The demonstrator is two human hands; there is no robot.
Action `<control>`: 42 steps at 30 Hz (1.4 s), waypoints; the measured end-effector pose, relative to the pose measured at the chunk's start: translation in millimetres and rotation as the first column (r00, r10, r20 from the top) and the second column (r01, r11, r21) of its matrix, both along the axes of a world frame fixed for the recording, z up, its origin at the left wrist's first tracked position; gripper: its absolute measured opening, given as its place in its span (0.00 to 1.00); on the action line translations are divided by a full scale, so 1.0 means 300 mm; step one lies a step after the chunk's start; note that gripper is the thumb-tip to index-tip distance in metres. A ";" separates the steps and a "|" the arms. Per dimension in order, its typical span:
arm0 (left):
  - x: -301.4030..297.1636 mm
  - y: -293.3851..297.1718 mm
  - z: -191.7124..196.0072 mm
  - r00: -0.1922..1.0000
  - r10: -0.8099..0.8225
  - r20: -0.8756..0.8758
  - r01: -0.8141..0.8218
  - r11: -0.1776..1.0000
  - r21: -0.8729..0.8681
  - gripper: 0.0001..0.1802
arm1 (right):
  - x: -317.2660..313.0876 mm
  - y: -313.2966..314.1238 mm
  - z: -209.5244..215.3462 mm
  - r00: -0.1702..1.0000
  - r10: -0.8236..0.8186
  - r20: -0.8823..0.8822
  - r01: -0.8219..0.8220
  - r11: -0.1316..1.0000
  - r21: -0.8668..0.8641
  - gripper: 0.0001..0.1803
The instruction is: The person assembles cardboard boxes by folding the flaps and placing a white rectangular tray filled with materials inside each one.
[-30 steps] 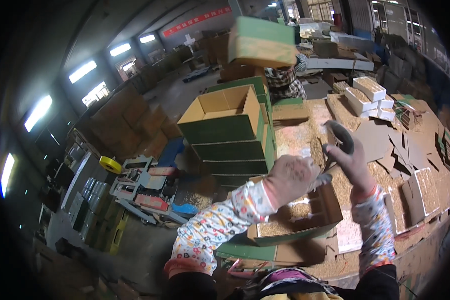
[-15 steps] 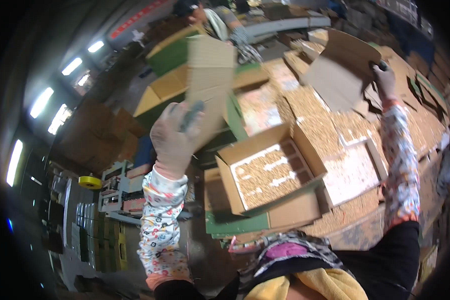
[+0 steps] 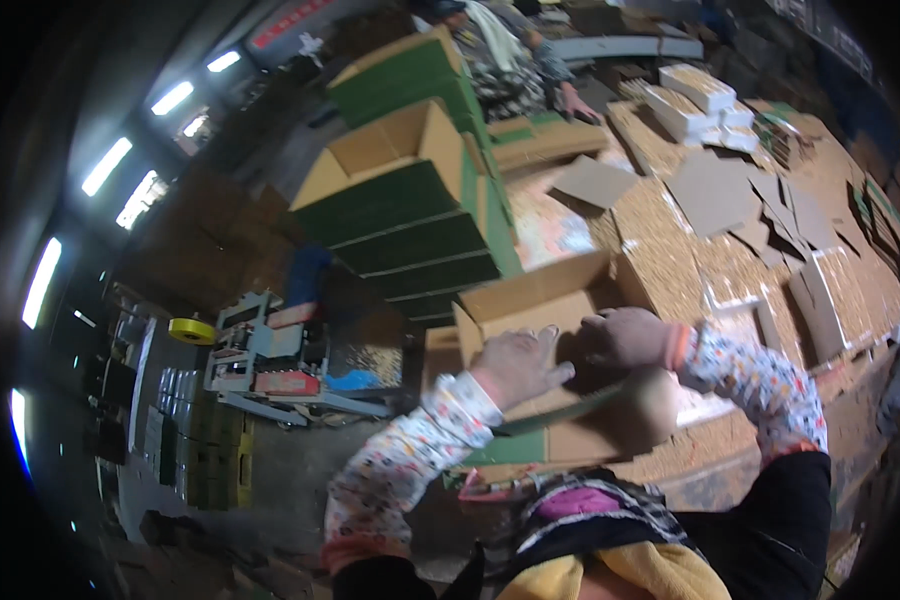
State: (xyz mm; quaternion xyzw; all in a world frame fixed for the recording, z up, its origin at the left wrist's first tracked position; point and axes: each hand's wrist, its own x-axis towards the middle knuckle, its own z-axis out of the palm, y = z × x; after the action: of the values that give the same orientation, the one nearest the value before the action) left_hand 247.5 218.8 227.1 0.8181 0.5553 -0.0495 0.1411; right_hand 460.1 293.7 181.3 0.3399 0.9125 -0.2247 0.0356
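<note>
An open cardboard box (image 3: 540, 290) with green outer sides sits in front of me. Flat brown cardboard shows inside it, where the hands leave a view. Over its left part is my left hand (image 3: 518, 368), pale-gloved, fingers spread and holding nothing visible. My right hand (image 3: 625, 338) reaches into the right part, back of the hand up; its fingers point down and are dark and blurred, so their grip is unclear. The near wall (image 3: 580, 402) of the box bows outward at its right corner. What lies beneath the hands is hidden.
Green cardboard boxes (image 3: 400, 215) stand stacked at the left. Small tan pieces (image 3: 650, 240) cover the table, with loose grey sheets (image 3: 710, 190) and white trays (image 3: 700, 105) farther back. A co-worker's hand (image 3: 575, 103) is across the table. A metal-framed cart (image 3: 270, 350) stands lower left.
Both hands have come down and inward to the box. Neither visibly holds its raised cardboard sheet now. Brown cardboard shows where tan pieces and white strips were visible in the box.
</note>
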 end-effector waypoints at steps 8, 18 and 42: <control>-0.282 0.025 -0.042 0.913 -0.104 0.394 -0.107 0.872 0.478 0.22 | -0.057 0.129 0.143 0.839 -0.237 -0.490 0.055 0.933 -0.357 0.21; -0.316 -0.176 -0.668 0.470 0.426 0.773 -0.615 0.786 -0.060 0.33 | 0.056 0.086 -0.316 0.872 -0.358 -0.335 0.243 0.909 -0.338 0.48; -0.999 0.442 -0.172 0.355 0.031 0.934 -0.929 0.126 0.349 0.30 | -0.727 0.890 0.206 0.523 -0.210 -0.826 -0.001 0.969 -0.247 0.18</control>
State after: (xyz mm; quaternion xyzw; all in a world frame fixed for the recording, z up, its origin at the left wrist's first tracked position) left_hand -52.0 351.4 175.4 0.3929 0.6288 0.6634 -0.1008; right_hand 242.0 560.7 243.2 0.2368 0.7624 -0.4607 -0.3879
